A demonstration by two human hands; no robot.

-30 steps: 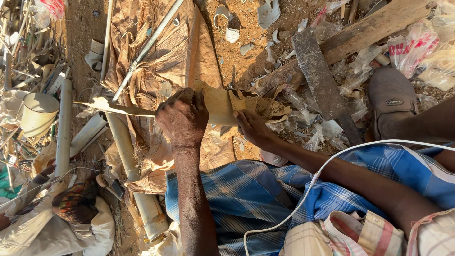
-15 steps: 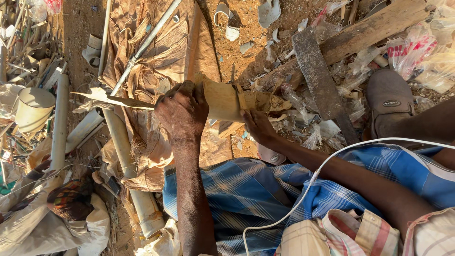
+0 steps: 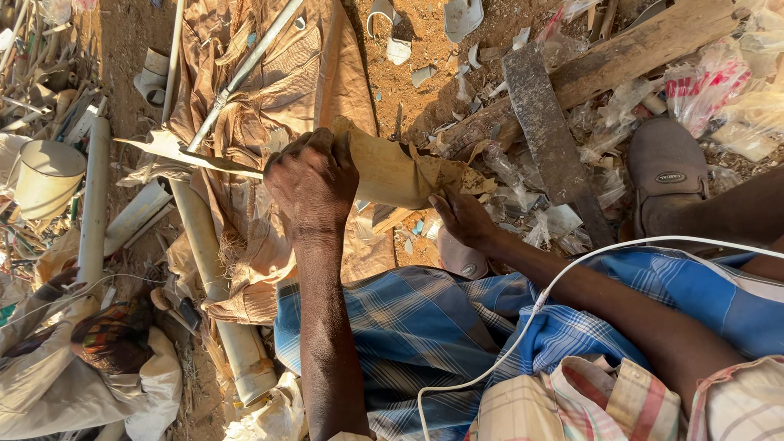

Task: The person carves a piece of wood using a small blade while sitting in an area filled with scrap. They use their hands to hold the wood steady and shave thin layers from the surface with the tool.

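Dirt yard | tan pipe piece (image 3: 392, 173) lies left-right | left hand (image 3: 314, 184), right hand (image 3: 461, 219) grasping it

Your left hand (image 3: 314, 184) clamps the near end of a tan curved pipe piece (image 3: 392, 170), fist closed over it. Your right hand (image 3: 461, 219) steadies the same piece at its ragged far end, fingers pressed against it. Just left of the pipe piece, a pale jagged shard (image 3: 175, 151) juts out over the brown sacking (image 3: 286, 82). Right of it lies a dark flat blade (image 3: 543, 131) against a wooden beam (image 3: 637, 49). Farther right, a brown shoe (image 3: 665, 171).
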